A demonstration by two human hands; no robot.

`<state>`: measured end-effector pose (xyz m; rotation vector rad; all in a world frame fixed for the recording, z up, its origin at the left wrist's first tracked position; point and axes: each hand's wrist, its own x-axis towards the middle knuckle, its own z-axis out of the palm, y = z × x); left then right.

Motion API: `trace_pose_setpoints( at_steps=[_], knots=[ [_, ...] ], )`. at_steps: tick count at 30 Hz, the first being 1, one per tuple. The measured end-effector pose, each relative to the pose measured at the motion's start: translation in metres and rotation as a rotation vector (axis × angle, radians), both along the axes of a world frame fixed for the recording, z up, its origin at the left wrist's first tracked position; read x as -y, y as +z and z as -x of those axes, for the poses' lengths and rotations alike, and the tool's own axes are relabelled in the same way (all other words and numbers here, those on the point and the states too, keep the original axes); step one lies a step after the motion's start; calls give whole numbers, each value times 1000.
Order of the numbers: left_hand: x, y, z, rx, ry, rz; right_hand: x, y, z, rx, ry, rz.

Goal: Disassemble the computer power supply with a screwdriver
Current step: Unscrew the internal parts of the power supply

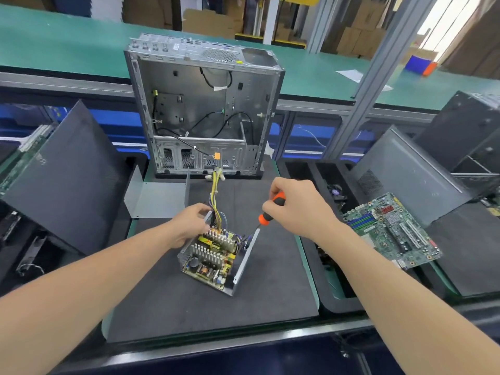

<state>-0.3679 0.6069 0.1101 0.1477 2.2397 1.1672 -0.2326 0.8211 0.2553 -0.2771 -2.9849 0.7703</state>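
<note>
The opened power supply point(213, 255) lies on the dark foam mat point(189, 301), its circuit board with heat sinks and yellow parts exposed. A bundle of yellow and black wires point(215, 196) rises from its far end. My left hand point(190, 221) grips the far left corner of its metal housing. An orange and black screwdriver point(267, 212) is gripped by my right hand point(297, 207), its shaft angled down to the left, with the tip inside the far right corner of the housing. The removed grey metal cover point(157, 198) lies behind on the left.
An empty computer case point(203, 104) stands open at the back of the mat. A green motherboard point(392, 231) lies to the right over a black bin. Dark side panels point(62, 180) lean on the left and grey ones point(411, 171) on the right. The bench edge point(243, 345) runs in front.
</note>
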Motion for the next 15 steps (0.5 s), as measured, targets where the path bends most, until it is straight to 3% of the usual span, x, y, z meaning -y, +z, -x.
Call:
trace_pose_setpoints(
  at_steps=[15],
  knots=[
    [-19,21,32,128,-491,55,-16,-3,-23,-52,-145,-18]
  ],
)
